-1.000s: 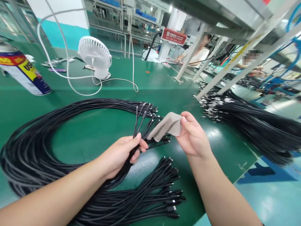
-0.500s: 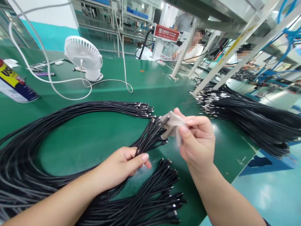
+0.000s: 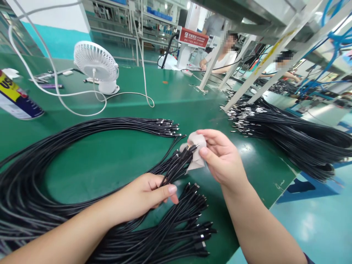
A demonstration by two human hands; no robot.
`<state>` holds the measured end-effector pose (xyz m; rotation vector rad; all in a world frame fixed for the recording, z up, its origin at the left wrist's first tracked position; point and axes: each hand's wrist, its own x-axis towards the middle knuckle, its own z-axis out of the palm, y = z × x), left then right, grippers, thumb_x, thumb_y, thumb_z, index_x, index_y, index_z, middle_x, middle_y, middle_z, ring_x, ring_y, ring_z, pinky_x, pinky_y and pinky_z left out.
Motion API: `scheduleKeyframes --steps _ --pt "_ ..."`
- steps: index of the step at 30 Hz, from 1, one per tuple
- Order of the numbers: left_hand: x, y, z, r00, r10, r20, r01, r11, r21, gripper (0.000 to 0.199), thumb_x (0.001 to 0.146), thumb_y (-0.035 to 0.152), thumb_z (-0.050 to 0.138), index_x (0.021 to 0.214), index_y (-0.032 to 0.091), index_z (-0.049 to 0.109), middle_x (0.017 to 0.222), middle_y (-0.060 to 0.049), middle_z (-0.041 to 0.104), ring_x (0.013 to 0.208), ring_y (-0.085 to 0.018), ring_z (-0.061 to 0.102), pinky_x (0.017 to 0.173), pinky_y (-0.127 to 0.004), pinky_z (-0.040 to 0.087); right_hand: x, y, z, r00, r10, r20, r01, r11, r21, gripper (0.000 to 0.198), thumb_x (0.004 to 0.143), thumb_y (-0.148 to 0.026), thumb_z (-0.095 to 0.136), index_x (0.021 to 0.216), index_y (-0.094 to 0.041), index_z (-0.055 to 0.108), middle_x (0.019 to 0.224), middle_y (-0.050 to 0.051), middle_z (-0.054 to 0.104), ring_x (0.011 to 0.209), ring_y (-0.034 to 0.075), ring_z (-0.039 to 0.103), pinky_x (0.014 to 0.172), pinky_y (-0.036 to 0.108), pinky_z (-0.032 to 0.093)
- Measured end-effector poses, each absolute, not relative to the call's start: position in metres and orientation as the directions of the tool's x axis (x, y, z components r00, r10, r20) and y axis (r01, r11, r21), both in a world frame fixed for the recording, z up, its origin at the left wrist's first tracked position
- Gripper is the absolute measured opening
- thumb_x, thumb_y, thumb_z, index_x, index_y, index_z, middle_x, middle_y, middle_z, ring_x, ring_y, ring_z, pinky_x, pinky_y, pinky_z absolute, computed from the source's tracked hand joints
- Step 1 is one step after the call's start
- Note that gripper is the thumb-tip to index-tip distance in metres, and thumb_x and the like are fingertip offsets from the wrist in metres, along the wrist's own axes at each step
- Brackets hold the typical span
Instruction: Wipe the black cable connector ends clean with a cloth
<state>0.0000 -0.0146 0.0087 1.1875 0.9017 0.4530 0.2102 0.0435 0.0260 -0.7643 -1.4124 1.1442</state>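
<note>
My left hand [image 3: 154, 190] is closed around several black cables [image 3: 176, 167], a little below their plug ends. Between the thumb and fingers of my right hand [image 3: 220, 154] is a pale grey cloth [image 3: 198, 161], pinched and draped behind the plugs of the held cables. The cloth touches or nearly touches those plugs. Nearer to me, a second group of cable ends [image 3: 198, 234] fans out on the green table [image 3: 90, 165]. Further back lies another row of cable ends [image 3: 165, 126], its cables curving round to the left.
A white fan [image 3: 96, 66] with a white cord stands at the back left, beside a spray can [image 3: 19, 97]. A large bundle of black cables [image 3: 297, 135] lies at the right, near slanted white posts [image 3: 244, 80]. Co-workers [image 3: 221, 55] sit beyond the table.
My right hand has moved left with the cloth, bringing it closer around the plugs. My left hand keeps its hold on the cables, almost in place.
</note>
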Motion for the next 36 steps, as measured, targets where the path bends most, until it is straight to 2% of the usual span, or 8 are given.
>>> scheduleKeyframes --steps 4,9,12,14,17,21,29,36 --pt "0.001 -0.013 0.008 0.578 0.726 -0.372 0.136 0.364 0.921 0.047 0.080 0.060 0.058 0.075 0.014 0.066 0.047 0.012 0.028 0.044 -0.008 0.021 0.043 -0.022 0.017 0.214 0.048 0.023 -0.295 0.923 0.247 -0.069 0.237 -0.969 0.020 0.079 -0.033 0.074 0.094 -0.020 0.069 0.082 0.003 0.070 0.070 0.014 0.067 0.063 0.025 0.056" --pt "0.003 -0.013 0.008 0.557 0.735 -0.387 0.080 0.416 0.906 0.051 0.075 0.064 0.059 0.071 0.014 0.067 0.046 0.011 0.032 0.045 -0.008 0.025 0.045 -0.023 0.018 0.214 0.052 0.024 -0.219 0.947 0.237 0.018 0.246 -0.969 0.026 0.082 -0.044 0.069 0.082 -0.018 0.071 0.079 0.006 0.071 0.068 0.016 0.068 0.060 0.027 0.055" --pt "0.004 -0.013 0.008 0.544 0.742 -0.392 0.041 0.443 0.895 0.051 0.075 0.065 0.060 0.071 0.014 0.067 0.047 0.010 0.035 0.045 -0.008 0.027 0.046 -0.024 0.019 0.214 0.053 0.026 -0.174 0.955 0.239 0.077 0.255 -0.964 0.029 0.081 -0.044 0.069 0.072 -0.017 0.067 0.063 0.003 0.067 0.052 0.012 0.061 0.047 0.023 0.049" --pt "0.004 -0.014 0.008 0.518 0.755 -0.403 0.028 0.456 0.890 0.050 0.074 0.064 0.061 0.072 0.014 0.067 0.051 0.009 0.040 0.046 -0.008 0.029 0.046 -0.024 0.021 0.213 0.053 0.027 -0.187 0.959 0.211 0.053 0.225 -0.973 0.028 0.077 -0.042 0.074 0.069 -0.017 0.063 0.058 0.000 0.064 0.047 0.010 0.056 0.044 0.023 0.047" --pt "0.004 -0.014 0.008 0.469 0.782 -0.410 0.011 0.459 0.888 0.050 0.075 0.063 0.061 0.073 0.014 0.067 0.055 0.007 0.045 0.047 -0.008 0.032 0.048 -0.024 0.024 0.213 0.055 0.026 -0.238 0.949 0.206 -0.018 0.208 -0.978 0.026 0.068 -0.036 0.082 0.076 -0.017 0.066 0.066 0.001 0.067 0.056 0.012 0.061 0.051 0.024 0.051" --pt "0.004 -0.014 0.009 0.471 0.785 -0.403 -0.050 0.480 0.876 0.049 0.078 0.061 0.059 0.074 0.013 0.067 0.049 0.008 0.040 0.047 -0.008 0.030 0.049 -0.024 0.024 0.213 0.057 0.022 -0.265 0.938 0.225 -0.067 0.215 -0.974 0.022 0.077 -0.039 0.074 0.085 -0.018 0.071 0.075 0.003 0.071 0.065 0.013 0.065 0.059 0.025 0.054" --pt "0.001 -0.012 0.008 0.427 0.817 -0.388 -0.240 0.516 0.822 0.035 0.080 0.049 0.067 0.082 0.014 0.069 0.068 0.002 0.058 0.044 -0.003 0.033 0.046 -0.022 0.023 0.215 0.056 0.028 -0.230 0.956 0.179 -0.150 0.147 -0.978 0.028 0.070 -0.040 0.081 0.070 -0.017 0.064 0.066 0.002 0.069 0.057 0.013 0.062 0.055 0.025 0.052" --pt "-0.001 -0.011 0.009 0.441 0.799 -0.409 -0.235 0.543 0.806 0.035 0.076 0.047 0.072 0.077 0.013 0.071 0.064 0.003 0.057 0.045 -0.003 0.034 0.047 -0.022 0.026 0.214 0.050 0.028 -0.196 0.939 0.281 -0.061 0.274 -0.960 0.027 0.084 -0.043 0.066 0.076 -0.018 0.059 0.068 0.001 0.067 0.057 0.013 0.063 0.053 0.025 0.051"
